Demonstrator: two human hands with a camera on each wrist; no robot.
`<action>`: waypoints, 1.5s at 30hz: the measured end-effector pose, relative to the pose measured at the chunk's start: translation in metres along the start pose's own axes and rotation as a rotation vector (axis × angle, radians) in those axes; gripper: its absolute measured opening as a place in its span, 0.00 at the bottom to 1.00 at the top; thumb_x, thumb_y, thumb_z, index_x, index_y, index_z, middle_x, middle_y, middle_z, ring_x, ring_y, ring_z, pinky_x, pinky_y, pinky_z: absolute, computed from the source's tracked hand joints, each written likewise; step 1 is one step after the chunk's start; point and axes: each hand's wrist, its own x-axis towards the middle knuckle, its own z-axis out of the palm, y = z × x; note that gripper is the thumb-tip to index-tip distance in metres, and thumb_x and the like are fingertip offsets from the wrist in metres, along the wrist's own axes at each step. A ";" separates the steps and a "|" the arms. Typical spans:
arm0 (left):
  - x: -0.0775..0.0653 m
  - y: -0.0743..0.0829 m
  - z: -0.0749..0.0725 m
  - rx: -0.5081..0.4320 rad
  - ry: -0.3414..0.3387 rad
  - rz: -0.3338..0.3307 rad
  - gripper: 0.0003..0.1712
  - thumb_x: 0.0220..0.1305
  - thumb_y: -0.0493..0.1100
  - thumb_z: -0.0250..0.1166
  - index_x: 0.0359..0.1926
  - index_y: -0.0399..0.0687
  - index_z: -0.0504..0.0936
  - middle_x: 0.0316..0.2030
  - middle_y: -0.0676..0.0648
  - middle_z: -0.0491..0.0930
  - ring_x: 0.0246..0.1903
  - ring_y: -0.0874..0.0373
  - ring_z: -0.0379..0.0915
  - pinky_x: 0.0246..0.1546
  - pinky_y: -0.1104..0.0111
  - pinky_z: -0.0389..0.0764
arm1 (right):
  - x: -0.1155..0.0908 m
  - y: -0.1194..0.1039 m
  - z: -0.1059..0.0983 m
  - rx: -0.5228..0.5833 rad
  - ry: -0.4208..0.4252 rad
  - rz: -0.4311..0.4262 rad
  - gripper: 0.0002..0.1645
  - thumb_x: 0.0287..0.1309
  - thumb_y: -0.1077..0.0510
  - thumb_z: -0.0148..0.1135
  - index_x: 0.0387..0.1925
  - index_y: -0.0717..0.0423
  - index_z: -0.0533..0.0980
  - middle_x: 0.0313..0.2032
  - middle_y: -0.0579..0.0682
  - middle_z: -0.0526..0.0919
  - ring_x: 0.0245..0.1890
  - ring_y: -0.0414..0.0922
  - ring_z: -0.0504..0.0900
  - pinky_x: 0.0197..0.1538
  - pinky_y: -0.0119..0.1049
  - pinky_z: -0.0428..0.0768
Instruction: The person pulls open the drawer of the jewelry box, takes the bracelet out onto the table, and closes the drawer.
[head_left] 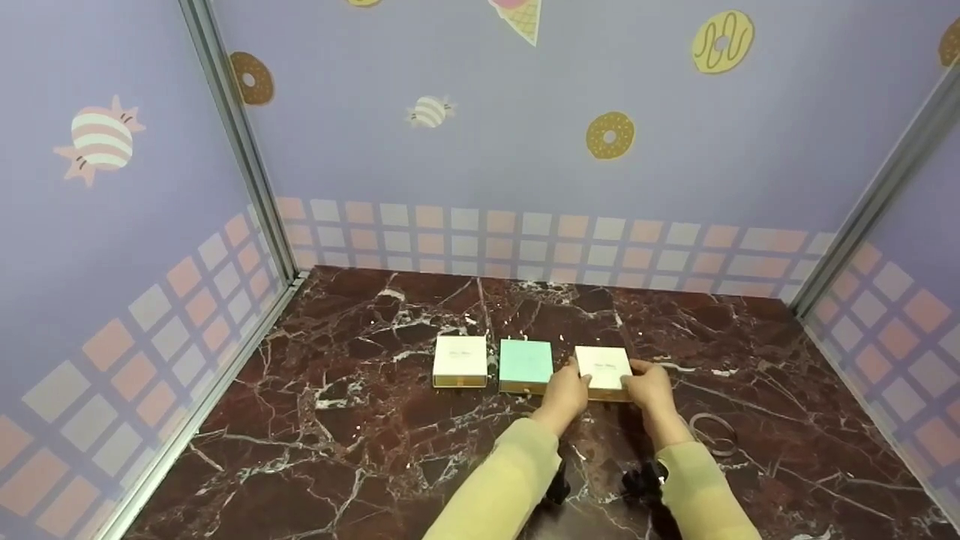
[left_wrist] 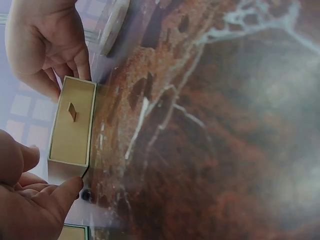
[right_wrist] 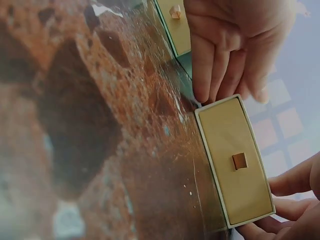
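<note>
A small white box (head_left: 604,366) with fine print on its lid stands on the dark marbled table, with a hand at each side. My left hand (head_left: 566,394) holds its left side, thumb by the near corner. At the right side, my right hand (head_left: 651,386) grips it, thumb also toward the front. Both wrist views show the box's gold drawer front (left_wrist: 74,122) with a small pull tab (right_wrist: 239,160); the drawer looks closed. Just left of my left hand sits a turquoise box (head_left: 526,361), and beyond it another white box (head_left: 460,360).
A clear ring, perhaps a tape roll (head_left: 714,434), lies right of my right wrist. Purple panels with printed sweets (head_left: 480,165) enclose the table at the back and sides. Metal corner posts (head_left: 247,150) stand where panels meet.
</note>
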 end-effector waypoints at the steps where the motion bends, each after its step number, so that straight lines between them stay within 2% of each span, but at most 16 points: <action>1: 0.000 -0.001 0.000 0.002 0.003 0.001 0.32 0.79 0.44 0.56 0.75 0.29 0.63 0.68 0.35 0.76 0.67 0.43 0.75 0.67 0.56 0.79 | -0.001 0.000 0.000 -0.008 -0.009 -0.007 0.36 0.59 0.72 0.50 0.70 0.81 0.62 0.71 0.78 0.63 0.73 0.66 0.63 0.76 0.56 0.68; 4: -0.002 -0.002 0.000 0.023 0.016 0.006 0.32 0.78 0.44 0.57 0.74 0.29 0.65 0.65 0.35 0.79 0.64 0.43 0.78 0.65 0.57 0.81 | -0.006 0.001 0.001 -0.016 -0.026 -0.027 0.35 0.58 0.72 0.51 0.69 0.81 0.63 0.68 0.79 0.67 0.67 0.65 0.70 0.67 0.49 0.76; 7: -0.003 -0.003 0.000 0.050 0.028 0.016 0.32 0.77 0.43 0.58 0.74 0.30 0.66 0.62 0.35 0.81 0.62 0.43 0.80 0.64 0.57 0.82 | -0.009 0.001 0.001 -0.015 -0.035 -0.043 0.36 0.56 0.73 0.52 0.68 0.82 0.64 0.66 0.79 0.70 0.63 0.64 0.73 0.58 0.41 0.79; 10: -0.005 -0.004 0.000 0.059 0.035 0.026 0.32 0.77 0.43 0.59 0.73 0.30 0.67 0.60 0.34 0.82 0.60 0.42 0.81 0.62 0.56 0.83 | -0.012 0.001 0.000 -0.014 -0.047 -0.056 0.37 0.55 0.73 0.52 0.68 0.82 0.63 0.66 0.80 0.69 0.63 0.64 0.73 0.58 0.40 0.79; 15: -0.013 -0.004 -0.002 0.048 0.030 0.038 0.31 0.76 0.42 0.60 0.73 0.29 0.67 0.59 0.33 0.83 0.57 0.42 0.83 0.58 0.57 0.85 | -0.016 0.002 -0.001 -0.050 -0.067 -0.092 0.37 0.53 0.75 0.53 0.67 0.83 0.64 0.64 0.81 0.70 0.62 0.66 0.74 0.64 0.49 0.77; 16: -0.014 -0.005 -0.003 0.044 0.028 0.038 0.32 0.76 0.42 0.59 0.73 0.29 0.66 0.59 0.34 0.83 0.54 0.44 0.84 0.57 0.59 0.86 | -0.017 0.002 -0.001 -0.061 -0.069 -0.096 0.37 0.53 0.75 0.53 0.67 0.83 0.63 0.64 0.81 0.70 0.62 0.67 0.74 0.65 0.50 0.77; 18: -0.017 -0.006 -0.003 0.019 0.011 0.036 0.32 0.77 0.42 0.59 0.74 0.30 0.65 0.51 0.32 0.86 0.37 0.48 0.85 0.43 0.61 0.87 | -0.019 0.002 0.000 -0.080 -0.078 -0.098 0.38 0.53 0.75 0.52 0.68 0.83 0.62 0.64 0.81 0.70 0.63 0.67 0.73 0.66 0.53 0.76; 20: -0.020 -0.007 -0.004 0.009 0.008 0.032 0.33 0.77 0.42 0.59 0.75 0.30 0.64 0.47 0.32 0.86 0.22 0.55 0.74 0.33 0.65 0.80 | -0.021 0.002 0.000 -0.104 -0.084 -0.101 0.39 0.53 0.74 0.52 0.69 0.83 0.61 0.65 0.81 0.69 0.64 0.68 0.73 0.66 0.55 0.76; 22: -0.022 -0.007 -0.004 0.001 0.005 0.025 0.33 0.77 0.42 0.58 0.75 0.31 0.63 0.45 0.31 0.86 0.17 0.58 0.61 0.28 0.65 0.72 | -0.024 0.001 0.000 -0.127 -0.087 -0.107 0.40 0.53 0.74 0.52 0.70 0.82 0.60 0.65 0.80 0.69 0.64 0.68 0.73 0.65 0.55 0.76; 26: -0.028 -0.009 -0.005 0.033 0.017 0.029 0.33 0.77 0.42 0.59 0.74 0.30 0.65 0.48 0.33 0.86 0.20 0.57 0.68 0.30 0.66 0.75 | -0.031 0.002 0.000 -0.147 -0.102 -0.120 0.39 0.53 0.74 0.53 0.69 0.83 0.61 0.64 0.81 0.70 0.62 0.68 0.74 0.64 0.55 0.77; 29: -0.032 -0.010 -0.005 0.051 0.016 0.042 0.33 0.76 0.42 0.59 0.74 0.29 0.65 0.42 0.33 0.87 0.22 0.55 0.71 0.31 0.65 0.79 | -0.036 0.002 0.000 -0.157 -0.113 -0.128 0.37 0.54 0.74 0.54 0.67 0.84 0.61 0.63 0.82 0.70 0.63 0.69 0.73 0.66 0.57 0.75; 30: -0.034 -0.011 -0.005 0.050 0.014 0.048 0.33 0.76 0.42 0.59 0.74 0.28 0.65 0.40 0.33 0.87 0.20 0.54 0.69 0.31 0.64 0.78 | -0.038 0.002 0.000 -0.161 -0.115 -0.127 0.37 0.55 0.74 0.54 0.67 0.83 0.62 0.63 0.81 0.70 0.63 0.69 0.73 0.67 0.58 0.75; 34: -0.041 -0.010 -0.006 0.102 0.033 0.060 0.32 0.75 0.42 0.61 0.73 0.28 0.67 0.37 0.34 0.88 0.25 0.52 0.79 0.34 0.64 0.83 | -0.045 0.002 0.000 -0.172 -0.120 -0.132 0.36 0.55 0.73 0.54 0.66 0.82 0.62 0.63 0.81 0.70 0.64 0.69 0.72 0.69 0.60 0.73; 38: -0.048 -0.011 -0.006 0.114 0.033 0.055 0.33 0.74 0.42 0.62 0.72 0.28 0.67 0.41 0.34 0.88 0.32 0.49 0.85 0.36 0.62 0.85 | -0.053 0.003 0.001 -0.197 -0.119 -0.150 0.35 0.55 0.73 0.55 0.65 0.82 0.63 0.62 0.82 0.70 0.64 0.70 0.72 0.68 0.61 0.72; 42: -0.054 -0.013 -0.008 0.104 0.025 0.055 0.33 0.74 0.42 0.62 0.72 0.28 0.68 0.49 0.32 0.87 0.45 0.44 0.87 0.47 0.58 0.88 | -0.061 0.005 0.001 -0.224 -0.120 -0.175 0.34 0.57 0.72 0.56 0.64 0.83 0.62 0.62 0.82 0.71 0.64 0.72 0.71 0.69 0.63 0.72; 45: -0.059 -0.014 -0.010 0.098 0.015 0.052 0.33 0.74 0.42 0.62 0.72 0.28 0.68 0.56 0.32 0.84 0.56 0.40 0.83 0.59 0.54 0.84 | -0.066 0.006 0.002 -0.230 -0.128 -0.181 0.34 0.58 0.72 0.56 0.65 0.83 0.62 0.62 0.82 0.71 0.65 0.73 0.71 0.69 0.64 0.71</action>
